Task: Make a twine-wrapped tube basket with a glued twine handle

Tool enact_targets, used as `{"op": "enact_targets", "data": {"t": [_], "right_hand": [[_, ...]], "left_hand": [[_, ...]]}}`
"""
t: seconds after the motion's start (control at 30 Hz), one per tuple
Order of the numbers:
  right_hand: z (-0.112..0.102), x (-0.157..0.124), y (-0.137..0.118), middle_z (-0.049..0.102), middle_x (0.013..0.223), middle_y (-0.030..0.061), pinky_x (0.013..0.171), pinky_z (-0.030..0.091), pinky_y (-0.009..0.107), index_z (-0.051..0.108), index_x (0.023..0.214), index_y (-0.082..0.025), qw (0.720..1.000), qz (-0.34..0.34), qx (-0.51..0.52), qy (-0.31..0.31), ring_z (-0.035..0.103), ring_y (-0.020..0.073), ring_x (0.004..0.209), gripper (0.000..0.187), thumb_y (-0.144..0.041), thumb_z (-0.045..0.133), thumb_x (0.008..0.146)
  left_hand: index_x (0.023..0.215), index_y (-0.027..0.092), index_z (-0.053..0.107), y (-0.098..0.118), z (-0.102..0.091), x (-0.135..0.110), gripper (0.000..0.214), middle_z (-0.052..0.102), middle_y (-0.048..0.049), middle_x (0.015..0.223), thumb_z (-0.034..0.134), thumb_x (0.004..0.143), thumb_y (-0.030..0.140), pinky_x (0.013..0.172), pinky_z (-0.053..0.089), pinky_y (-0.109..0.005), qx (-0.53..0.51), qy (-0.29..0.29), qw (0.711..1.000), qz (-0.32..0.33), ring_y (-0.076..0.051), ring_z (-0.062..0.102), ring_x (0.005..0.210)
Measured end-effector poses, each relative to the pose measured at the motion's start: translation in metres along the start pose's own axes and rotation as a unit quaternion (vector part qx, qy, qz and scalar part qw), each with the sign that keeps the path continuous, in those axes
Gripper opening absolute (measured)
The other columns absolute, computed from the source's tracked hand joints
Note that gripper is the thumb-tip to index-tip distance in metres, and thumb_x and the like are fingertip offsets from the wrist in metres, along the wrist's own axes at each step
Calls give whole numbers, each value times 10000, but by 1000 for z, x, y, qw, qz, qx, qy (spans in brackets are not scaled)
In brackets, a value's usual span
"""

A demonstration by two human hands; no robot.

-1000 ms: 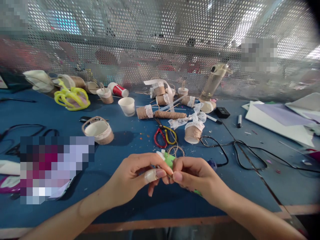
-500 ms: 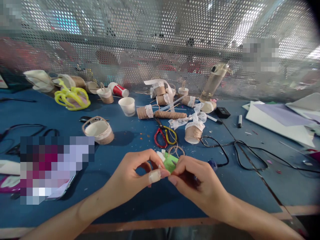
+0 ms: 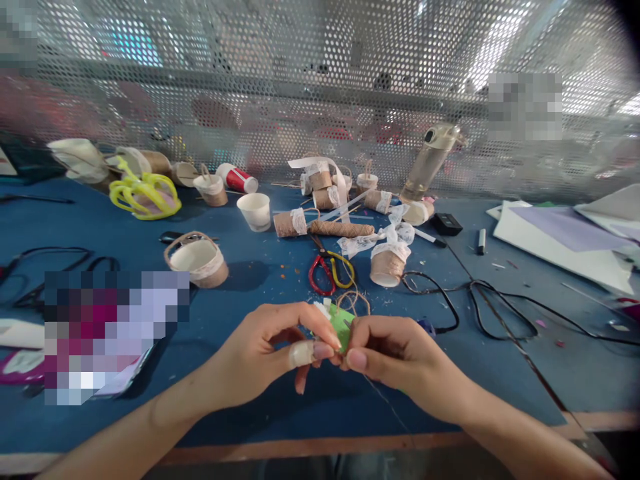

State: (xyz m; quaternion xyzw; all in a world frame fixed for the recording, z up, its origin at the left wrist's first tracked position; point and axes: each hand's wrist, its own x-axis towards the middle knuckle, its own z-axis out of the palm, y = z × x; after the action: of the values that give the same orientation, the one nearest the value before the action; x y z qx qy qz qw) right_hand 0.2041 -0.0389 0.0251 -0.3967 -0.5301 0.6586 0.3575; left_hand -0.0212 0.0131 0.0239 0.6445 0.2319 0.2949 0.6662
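Note:
Both my hands meet above the front of the blue table, fingertips almost touching. My left hand [image 3: 277, 350], with a tape-like wrap on its thumb, is closed in a pinch. My right hand [image 3: 395, 357] pinches just beside it. Between them is a piece of brown twine [image 3: 356, 293], which loops behind the fingers; the held part is mostly hidden. A thin loose strand [image 3: 385, 397] trails down to the right. Just behind the fingertips lies a green piece [image 3: 341, 323], partly covered. Scissors [image 3: 330, 270] with red and yellow handles lie beyond.
Twine-wrapped cups with lace, such as a basket-like one [image 3: 200, 263] and one with a bow [image 3: 389, 263], stand about. A twine roll [image 3: 341, 229], white cup [image 3: 254, 212], bottle [image 3: 430, 163], black cable [image 3: 450, 300] and yellow woven piece [image 3: 145, 197] surround them. A perforated metal screen [image 3: 280, 80] rises behind.
My fingertips have shifted slightly and the right thumb now presses further left. A thin strand now shows below the right hand. The things on the table have stayed put.

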Motion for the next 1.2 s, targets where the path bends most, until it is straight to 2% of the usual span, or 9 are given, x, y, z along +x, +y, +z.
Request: {"op": "enact_targets", "data": {"t": [0.13, 0.27, 0.33, 0.5, 0.6, 1.0, 1.2], "right_hand": [[1, 1, 1, 457, 661, -48, 508, 223, 254, 613, 762, -161, 1000, -7, 0, 7, 309, 79, 562, 342, -460, 718, 890], [4, 1, 0, 490, 661, -43, 531, 260, 261, 630, 733, -171, 991, -58, -106, 54, 356, 92, 587, 310, -421, 739, 880], [6, 1, -1, 511, 668, -37, 543, 279, 260, 631, 718, -172, 987, -74, -124, 63, 369, 93, 595, 307, -405, 728, 893], [3, 3, 1, 479, 650, -46, 481, 230, 248, 647, 780, -171, 999, -10, -19, 25, 330, 79, 541, 324, -469, 717, 888], [1, 4, 1, 490, 645, -49, 478, 223, 238, 656, 795, -159, 1000, -2, 18, 1, 324, 65, 529, 325, -464, 725, 885], [3, 3, 7, 528, 648, -33, 467, 275, 222, 636, 789, -154, 999, -11, 37, -11, 390, 64, 511, 346, -476, 722, 883], [4, 3, 6, 517, 625, -38, 457, 288, 212, 653, 798, -156, 999, 0, 33, -10, 394, 63, 503, 341, -480, 718, 884]], "left_hand": [[926, 176, 710, 4, 2, 3, 61, 664, -28, 899, 661, 929, 211, 522, 580, -167, 13, -1, 1000, 18, -126, 645, 729], [860, 159, 709, 9, 5, 6, 77, 672, -10, 872, 723, 871, 233, 537, 570, -158, 90, 26, 995, -30, -97, 613, 655], [819, 153, 708, 9, 5, 7, 107, 678, 4, 814, 706, 883, 239, 534, 548, -145, 99, 26, 994, -46, -74, 603, 590], [827, 154, 710, 5, 2, 6, 122, 687, 9, 763, 685, 907, 242, 516, 555, -147, 43, 30, 997, -56, -78, 617, 573], [826, 131, 711, 4, 1, 6, 136, 678, -9, 754, 698, 902, 244, 498, 570, -165, 3, 17, 998, -67, -95, 628, 583], [807, 107, 720, 2, 2, 6, 118, 710, -38, 711, 762, 849, 210, 454, 580, -174, -114, -7, 990, -84, -108, 633, 565], [848, 129, 745, 0, -1, 4, 65, 739, -45, 788, 742, 868, 191, 550, 601, -194, -61, -22, 996, -58, -104, 666, 584]]}}
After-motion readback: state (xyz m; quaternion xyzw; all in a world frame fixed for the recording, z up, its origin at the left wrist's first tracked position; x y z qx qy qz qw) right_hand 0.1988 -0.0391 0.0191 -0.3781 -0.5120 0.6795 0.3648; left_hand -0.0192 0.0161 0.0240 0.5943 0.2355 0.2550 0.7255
